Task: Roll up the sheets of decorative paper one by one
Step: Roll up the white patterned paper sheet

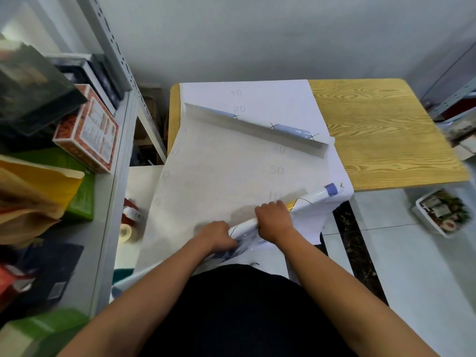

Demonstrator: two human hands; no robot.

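A large sheet of decorative paper [221, 166] lies white back side up across the wooden table [386, 140], with faint numbers printed on it. Its far end curls up, showing a lilac pattern [291, 130]. The near end is wound into a roll [309, 198] with lilac and yellow print that runs diagonally from lower left to upper right. My left hand [219, 234] grips the roll's left part. My right hand [274, 217] grips the roll near its middle. A second white sheet [257, 96] lies flat under the first.
A grey shelf [113, 197] stands on the left with boxes [87, 130], a yellow bag [38, 186] and green packages [82, 199]. Tape rolls [128, 228] sit beside the table. A white tray [443, 215] of small items lies on the tiled floor at right.
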